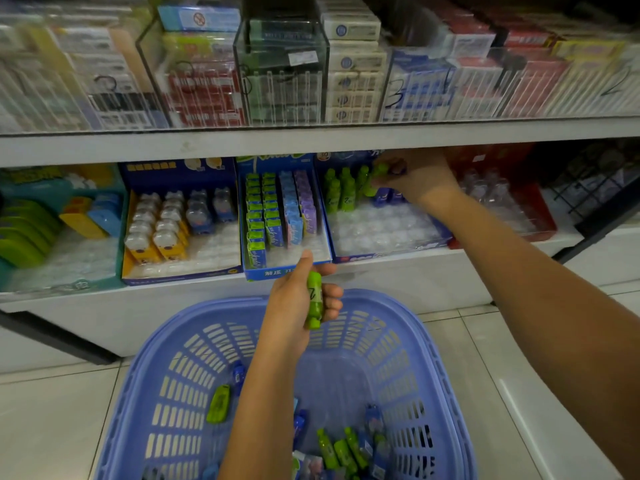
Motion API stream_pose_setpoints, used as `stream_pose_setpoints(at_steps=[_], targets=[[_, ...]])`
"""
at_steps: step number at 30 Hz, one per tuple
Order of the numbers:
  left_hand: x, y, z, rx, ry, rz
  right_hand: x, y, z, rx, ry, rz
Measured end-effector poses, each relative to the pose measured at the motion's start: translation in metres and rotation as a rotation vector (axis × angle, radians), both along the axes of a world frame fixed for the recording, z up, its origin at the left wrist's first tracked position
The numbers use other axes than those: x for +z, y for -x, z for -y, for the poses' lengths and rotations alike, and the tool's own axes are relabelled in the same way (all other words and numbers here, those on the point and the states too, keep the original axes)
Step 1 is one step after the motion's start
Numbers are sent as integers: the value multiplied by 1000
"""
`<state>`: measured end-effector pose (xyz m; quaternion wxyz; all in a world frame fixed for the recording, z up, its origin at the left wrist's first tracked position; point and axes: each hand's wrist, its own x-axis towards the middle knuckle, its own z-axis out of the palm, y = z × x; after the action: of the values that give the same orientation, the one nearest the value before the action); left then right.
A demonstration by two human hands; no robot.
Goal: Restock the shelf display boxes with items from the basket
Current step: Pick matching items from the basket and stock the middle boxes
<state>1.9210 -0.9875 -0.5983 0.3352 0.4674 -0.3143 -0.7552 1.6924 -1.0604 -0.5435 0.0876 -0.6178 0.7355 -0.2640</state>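
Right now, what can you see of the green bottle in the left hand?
The green bottle is small, glossy plastic by the look, with a pale label bearing a dark mark. It stands near upright, gripped by the left hand, fingers curled round it, over the far rim of the blue basket.

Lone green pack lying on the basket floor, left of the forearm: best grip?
Pinch the green pack across its two long edges at mid-length, coming straight down from above. It lies flat on the basket floor, clear of the other items, so both edges are exposed; the high basket walls likely block a side approach.
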Motion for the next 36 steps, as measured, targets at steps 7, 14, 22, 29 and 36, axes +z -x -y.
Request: stream_pose_setpoints(at_steps=[7, 14, 22, 29, 36], targets=[[-6, -1, 8, 59, -61, -15, -13, -3, 28, 118, -194, -154], [-7, 0, 7, 85, -123, -273, -9, 2, 29, 140, -218, -93], [-5, -3, 2, 17, -9, -78, -1, -9, 32, 127, -353, -301], [-5, -11, -4, -42, 166, 84, 5, -48, -28, 21, 37, -102], [-1, -12, -8, 103, 162, -143, -26, -82, -103, 122, -224, 771]])
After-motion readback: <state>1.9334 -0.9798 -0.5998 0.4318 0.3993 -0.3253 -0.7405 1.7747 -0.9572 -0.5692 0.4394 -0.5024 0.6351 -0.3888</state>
